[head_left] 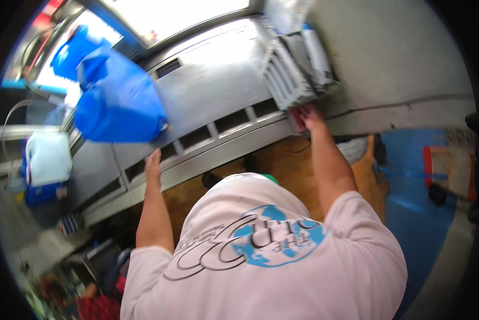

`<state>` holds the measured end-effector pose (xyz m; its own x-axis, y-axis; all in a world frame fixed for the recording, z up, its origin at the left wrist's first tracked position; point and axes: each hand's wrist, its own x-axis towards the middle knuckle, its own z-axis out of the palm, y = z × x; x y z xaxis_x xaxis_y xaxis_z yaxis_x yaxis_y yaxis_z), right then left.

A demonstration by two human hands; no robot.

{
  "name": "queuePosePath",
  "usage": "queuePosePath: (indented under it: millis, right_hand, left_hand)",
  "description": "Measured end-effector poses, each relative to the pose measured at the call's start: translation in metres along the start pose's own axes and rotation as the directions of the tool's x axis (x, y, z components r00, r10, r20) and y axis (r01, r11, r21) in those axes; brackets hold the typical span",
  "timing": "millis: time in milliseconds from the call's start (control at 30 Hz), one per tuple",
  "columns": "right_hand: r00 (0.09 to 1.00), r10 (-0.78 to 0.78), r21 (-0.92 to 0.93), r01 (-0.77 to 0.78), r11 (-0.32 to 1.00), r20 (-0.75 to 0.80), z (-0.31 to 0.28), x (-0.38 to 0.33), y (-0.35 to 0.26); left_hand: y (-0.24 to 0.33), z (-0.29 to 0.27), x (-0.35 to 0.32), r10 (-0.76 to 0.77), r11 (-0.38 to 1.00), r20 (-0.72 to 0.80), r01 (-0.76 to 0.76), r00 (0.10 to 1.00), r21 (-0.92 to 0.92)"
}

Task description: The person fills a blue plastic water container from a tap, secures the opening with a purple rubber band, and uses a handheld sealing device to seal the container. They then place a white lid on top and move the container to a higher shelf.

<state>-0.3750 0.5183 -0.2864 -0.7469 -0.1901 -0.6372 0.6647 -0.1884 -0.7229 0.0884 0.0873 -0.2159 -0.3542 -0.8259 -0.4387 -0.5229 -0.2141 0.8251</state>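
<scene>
My left hand (pixel 153 164) is at the front edge of the metal counter (pixel 207 90), near the blue plastic jug. Its fingers look stretched out, and it holds nothing that I can see. At the counter's right end, my right hand (pixel 310 116) has its fingers closed around a small dark red object (pixel 297 121), whose kind is too blurred to make out. Just beyond that hand stands a pale slatted, rack-like piece (pixel 283 80). The large blue plastic jug (pixel 125 98) rests on the counter's left part.
A white container (pixel 48 158) sits on a blue one (pixel 45 193) at the far left. A white bottle (pixel 316 53) stands at the back right, with a cable (pixel 381 106) along the wall. Right of me are a blue surface (pixel 418 234) and a red-and-beige package (pixel 450 173). Another person's red-clad body (pixel 98 306) shows lower left.
</scene>
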Motion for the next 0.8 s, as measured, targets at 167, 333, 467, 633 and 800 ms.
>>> queuePosePath:
  millis: [167, 333, 467, 633, 800]
  right_hand:
    - [0.991, 0.126, 0.024, -0.125, 0.992, -0.034, -0.027, -0.021, -0.005]
    - [0.991, 0.115, -0.207, -0.127, 0.970, -0.069, -0.075, -0.056, -0.005]
    - [0.986, -0.164, -0.623, 0.116, 0.774, -0.021, -0.086, -0.066, -0.009]
    - [0.822, -0.472, -0.929, 0.369, 0.015, 0.319, -0.020, -0.097, -0.045]
    - [0.810, -0.471, -0.934, 0.262, -0.242, 0.349, 0.002, -0.075, -0.041]
  left_hand:
    - [0.014, 0.031, 0.000, -0.043, 0.988, -0.061, 0.051, 0.997, 0.146]
    - [0.019, 0.049, 0.043, 0.101, 0.916, 0.003, -0.094, 0.995, 0.391]
    - [0.018, 0.058, 0.072, 0.309, 0.783, 0.116, -0.322, 0.944, 0.532]
    - [0.021, 0.064, 0.081, 0.270, 0.726, 0.098, -0.269, 0.958, 0.633]
    - [0.026, 0.063, 0.079, 0.282, 0.682, 0.101, -0.273, 0.954, 0.678]
